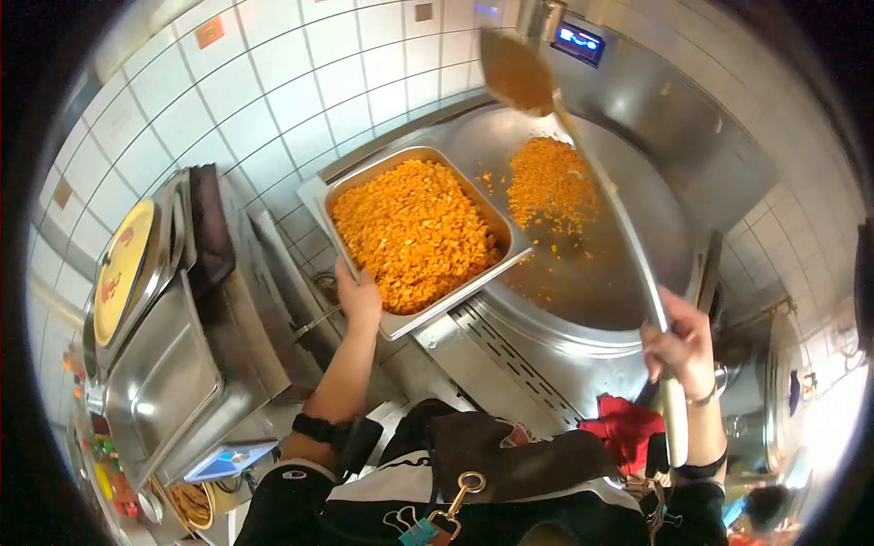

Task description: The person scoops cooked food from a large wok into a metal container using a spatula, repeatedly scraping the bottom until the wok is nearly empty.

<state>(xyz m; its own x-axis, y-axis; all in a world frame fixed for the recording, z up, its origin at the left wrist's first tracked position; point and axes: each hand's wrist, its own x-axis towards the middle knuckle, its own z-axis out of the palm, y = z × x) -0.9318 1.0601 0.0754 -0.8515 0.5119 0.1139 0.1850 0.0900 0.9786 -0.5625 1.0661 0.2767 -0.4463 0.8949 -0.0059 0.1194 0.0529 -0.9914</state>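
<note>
My left hand (361, 298) is closed on the near left rim of a rectangular steel food pan (466, 296). Orange diced food (414, 232) is heaped in this pan, which is held tilted by the left side of a large round cooking kettle (651, 250). My right hand (681, 346) grips the pale handle of a long-handled cooking shovel (517, 75). Its wide blade, coated with orange residue, is raised above the kettle's far rim. Inside the kettle lies a smaller pile of the same orange food (546, 182), with loose bits scattered round it.
A slotted steel ledge (519, 350) runs along the kettle's front. At left stand an empty-looking steel pan (168, 382) and a yellow round tray (125, 273). A red cloth (619, 432) hangs near my right side. A lit display (579, 42) is behind the kettle.
</note>
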